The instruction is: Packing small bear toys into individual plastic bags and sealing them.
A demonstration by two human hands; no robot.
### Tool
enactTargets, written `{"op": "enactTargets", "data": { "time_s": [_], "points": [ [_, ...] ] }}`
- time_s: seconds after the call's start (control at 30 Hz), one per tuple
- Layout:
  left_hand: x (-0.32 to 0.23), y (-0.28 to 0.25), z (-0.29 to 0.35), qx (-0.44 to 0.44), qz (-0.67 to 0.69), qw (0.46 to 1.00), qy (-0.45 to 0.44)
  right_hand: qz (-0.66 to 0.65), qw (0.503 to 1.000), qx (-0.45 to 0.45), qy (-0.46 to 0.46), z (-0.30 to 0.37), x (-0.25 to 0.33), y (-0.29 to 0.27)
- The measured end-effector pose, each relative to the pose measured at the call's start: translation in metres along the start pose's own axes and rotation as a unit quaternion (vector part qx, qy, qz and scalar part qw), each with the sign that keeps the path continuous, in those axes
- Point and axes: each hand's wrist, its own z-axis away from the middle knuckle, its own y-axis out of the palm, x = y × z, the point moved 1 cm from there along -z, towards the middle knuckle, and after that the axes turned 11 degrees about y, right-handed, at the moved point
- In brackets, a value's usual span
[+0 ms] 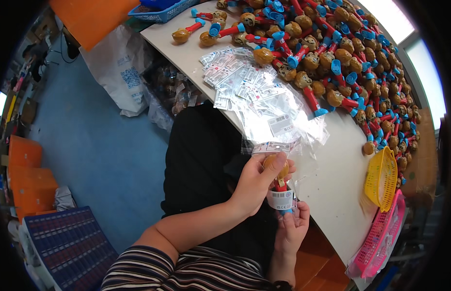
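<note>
Holding one red-stemmed figurine (281, 187): left hand (257, 182) round brown head (284, 170), right hand (292, 227) pinching near blue base (285, 212). Probably light, rigid, slippery; best gripped mid-stem.

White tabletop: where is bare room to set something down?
Free: tabletop between clear printed plastic bags and yellow perforated plastic basket; smaller, the far-left corner beside the blue plastic basket. Crowded: far right, heaped with brown-topped red toys.

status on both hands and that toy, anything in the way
Left hand gripping brown-headed red-and-blue plastic toy near its head. Right hand at its lower end. Clear printed plastic packets just beyond; no visible obstruction.
</note>
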Motion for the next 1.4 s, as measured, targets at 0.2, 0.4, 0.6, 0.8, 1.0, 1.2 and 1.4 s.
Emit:
{"op": "enactTargets", "data": {
  "time_s": [0.2,0.4,0.6,0.8,1.0,1.2,1.4],
  "points": [
    [0.001,-0.005,-0.008,-0.001,-0.128,0.990,0.053,-0.148,0.984,-0.009,0.096,-0.001,0.004,0.007],
    [-0.004,-0.013,-0.013,0.054,-0.086,0.995,-0.022,-0.131,0.986,-0.013,0.099,-0.004,0.015,0.006],
    [-0.006,-0.018,-0.013,0.189,-0.032,0.981,0.027,-0.394,0.865,0.112,0.291,0.001,0.025,-0.004],
    [0.006,-0.014,-0.010,0.103,-0.027,0.994,0.029,-0.383,0.839,0.114,0.369,0.002,0.012,-0.003],
    [0.001,0.006,-0.008,-0.019,-0.168,0.980,0.105,0.059,0.993,0.034,0.096,0.007,0.020,-0.003],
    [0.007,0.020,-0.006,-0.012,-0.213,0.971,0.106,0.087,0.993,0.073,-0.015,0.018,0.017,0.000],
    [0.005,0.019,-0.003,0.039,-0.132,0.985,0.102,0.019,0.998,-0.021,0.058,0.009,0.022,-0.006]
  ]
}}
